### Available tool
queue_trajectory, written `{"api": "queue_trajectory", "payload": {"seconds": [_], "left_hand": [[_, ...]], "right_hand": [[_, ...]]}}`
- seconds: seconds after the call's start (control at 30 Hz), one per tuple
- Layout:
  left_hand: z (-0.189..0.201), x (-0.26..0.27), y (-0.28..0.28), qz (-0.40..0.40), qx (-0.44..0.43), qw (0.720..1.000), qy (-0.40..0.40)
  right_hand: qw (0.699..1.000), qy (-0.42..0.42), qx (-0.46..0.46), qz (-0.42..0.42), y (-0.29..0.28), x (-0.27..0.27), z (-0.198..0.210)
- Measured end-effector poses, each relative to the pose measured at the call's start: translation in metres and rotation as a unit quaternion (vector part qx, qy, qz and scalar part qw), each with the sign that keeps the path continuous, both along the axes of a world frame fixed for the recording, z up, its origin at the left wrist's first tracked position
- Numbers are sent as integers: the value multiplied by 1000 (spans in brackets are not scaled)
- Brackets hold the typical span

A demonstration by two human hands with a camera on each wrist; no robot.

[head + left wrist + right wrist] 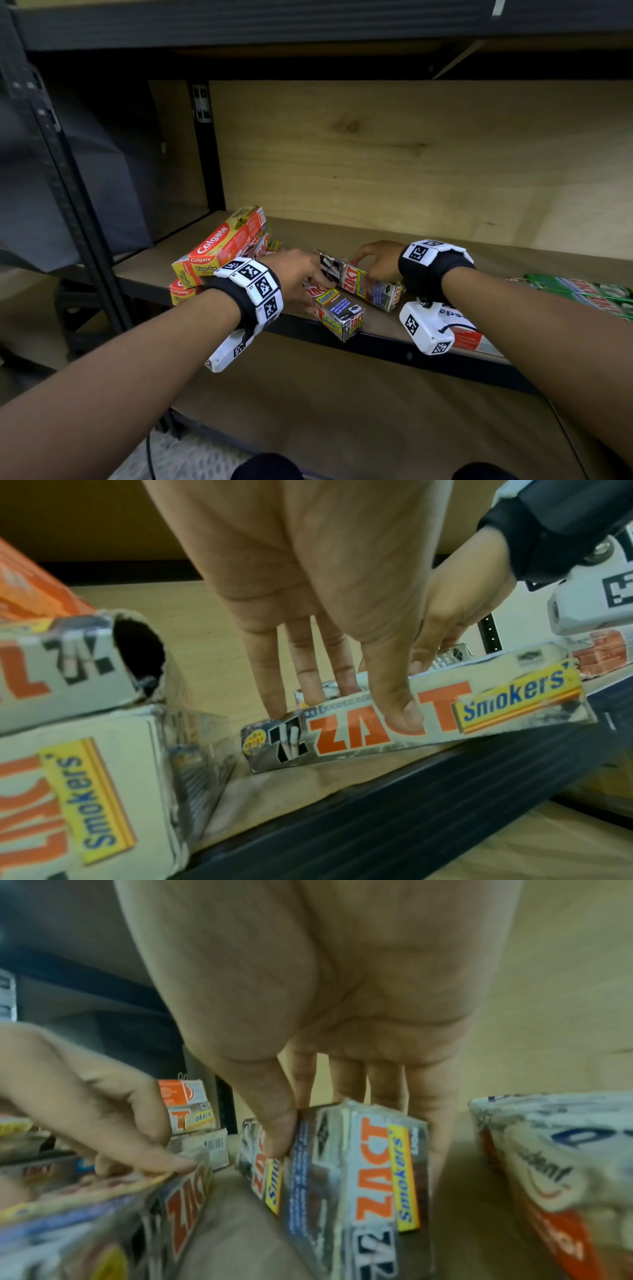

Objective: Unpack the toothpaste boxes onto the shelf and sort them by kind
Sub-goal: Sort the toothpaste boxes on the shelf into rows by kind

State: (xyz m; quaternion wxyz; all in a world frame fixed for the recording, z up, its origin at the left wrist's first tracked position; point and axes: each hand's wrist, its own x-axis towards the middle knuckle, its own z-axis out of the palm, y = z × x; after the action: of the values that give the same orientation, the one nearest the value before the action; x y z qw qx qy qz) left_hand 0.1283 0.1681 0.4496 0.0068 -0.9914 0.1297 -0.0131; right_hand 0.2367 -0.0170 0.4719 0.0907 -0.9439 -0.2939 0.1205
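Two silver Zact Smokers boxes lie mid-shelf. My left hand (306, 274) pinches the front Zact box (339, 313) near the shelf lip. In the left wrist view the thumb presses the printed side of this front box (496, 704) and the fingers reach behind it. My right hand (371, 263) grips the rear Zact box (363, 286), which stands tilted on an edge. In the right wrist view its thumb lies on the blue-text face of the rear box (377, 1177), with the fingers on the far side. More Zact boxes (85, 791) sit stacked at the left.
Red and yellow Colgate boxes (219, 246) are stacked at the shelf's left end. A white and red Pepsodent box (462, 334) lies under my right wrist, and a green box (582, 294) lies further right. The wooden shelf (462, 253) has a black front lip (411, 356).
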Motion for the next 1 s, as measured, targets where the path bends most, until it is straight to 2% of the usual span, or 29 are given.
{"api": "queue_trajectory", "payload": {"seconds": [0.2, 0.43, 0.57, 0.8, 1.0], "left_hand": [[3, -7, -6, -19, 52, 998, -19], [1, -3, -8, -11, 58, 998, -7], [0, -3, -8, -4, 49, 999, 7], [-1, 6, -17, 7, 55, 998, 4], [8, 24, -20, 22, 56, 998, 32]], "right_hand": [[999, 46, 0, 16, -3, -1, 3], [996, -50, -76, 22, 4, 2, -3], [984, -133, -113, 27, 8, 1, -12], [984, -124, -120, 34, 6, 1, -7], [985, -59, -148, 62, -7, -16, 7]]}}
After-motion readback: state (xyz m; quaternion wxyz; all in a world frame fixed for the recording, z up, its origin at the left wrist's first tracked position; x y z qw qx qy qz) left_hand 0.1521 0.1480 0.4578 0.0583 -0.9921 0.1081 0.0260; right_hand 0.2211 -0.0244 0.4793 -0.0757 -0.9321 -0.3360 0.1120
